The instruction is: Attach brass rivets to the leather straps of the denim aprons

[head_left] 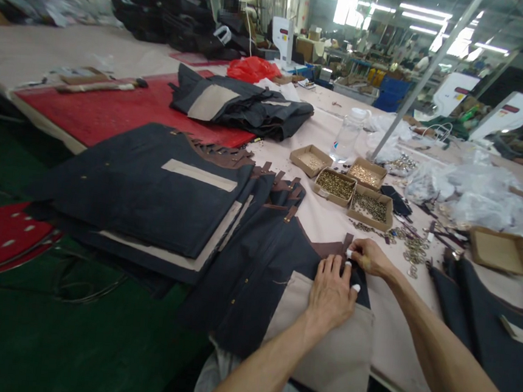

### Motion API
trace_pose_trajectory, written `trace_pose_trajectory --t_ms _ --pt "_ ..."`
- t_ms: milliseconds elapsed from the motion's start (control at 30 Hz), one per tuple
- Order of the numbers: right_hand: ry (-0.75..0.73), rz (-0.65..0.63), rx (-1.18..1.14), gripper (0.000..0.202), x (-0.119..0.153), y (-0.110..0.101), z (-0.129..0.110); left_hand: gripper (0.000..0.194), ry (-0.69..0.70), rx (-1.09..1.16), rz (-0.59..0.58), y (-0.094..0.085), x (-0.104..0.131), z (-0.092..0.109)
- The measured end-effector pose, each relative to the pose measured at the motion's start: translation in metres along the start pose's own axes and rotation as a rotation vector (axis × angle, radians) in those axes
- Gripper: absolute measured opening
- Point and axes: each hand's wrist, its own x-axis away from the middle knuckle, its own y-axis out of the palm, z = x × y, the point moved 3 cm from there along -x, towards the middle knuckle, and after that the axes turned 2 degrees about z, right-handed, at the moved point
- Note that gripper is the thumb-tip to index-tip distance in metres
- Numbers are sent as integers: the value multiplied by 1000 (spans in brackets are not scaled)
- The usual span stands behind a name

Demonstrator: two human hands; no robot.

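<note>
A dark fabric piece [255, 268] with a beige pocket panel [321, 354] lies at the table's front edge. On its upper right part rests my left hand [332, 290], fingers spread and pressing the cloth. White wraps cover some fingertips. Just beyond it, my right hand [368, 257] has thumb and fingers pinched at a brown strap [347, 243] on the fabric's edge; whatever small part lies between them is hidden. To the left, a stack of dark fabric pieces [144, 179] shows beige strips and brown tabs.
Small boxes of metal fittings [370, 207] stand beyond my hands, near a clear bottle [349, 133] and a slanted metal pole [425, 76]. Crumpled dark cloth [242, 103] lies on a red board [113, 110]. A flat cardboard box [506, 253] and more fabric are at the right.
</note>
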Motion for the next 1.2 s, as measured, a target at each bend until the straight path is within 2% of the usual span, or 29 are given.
trace_pose_trajectory --t_ms 100,267,500,600,700,767,833,900,967,1033,1200 --pt "42 -45 -106 13 -7 -5 3 56 7 1 2 0 1 0" --pt "135 -222 -265 22 -15 -11 4 55 17 -5 2 -3 1 -1" --pt "254 -251 40 29 -43 -9 13 55 18 -17 -9 2 -2 -3" --pt "282 -272 54 26 -49 -9 11 56 21 -22 -3 2 -4 -2" --pt "238 -263 -56 27 -40 -7 7 54 11 -12 23 0 -2 -5" --pt "179 -200 -208 28 -30 -7 12 51 9 4 46 -1 0 -8" --pt "165 -34 -322 28 -21 -11 27 49 17 19 60 0 2 -12" --pt "200 207 -285 27 -16 -21 49 48 24 30 63 1 3 -14" --pt "241 392 -135 25 -16 -31 68 47 21 38 65 1 3 -15" --pt "247 451 -8 25 -22 -36 82 46 12 42 68 0 2 -14" --pt "216 447 87 28 -42 -36 94 46 25 47 64 -2 1 -12"
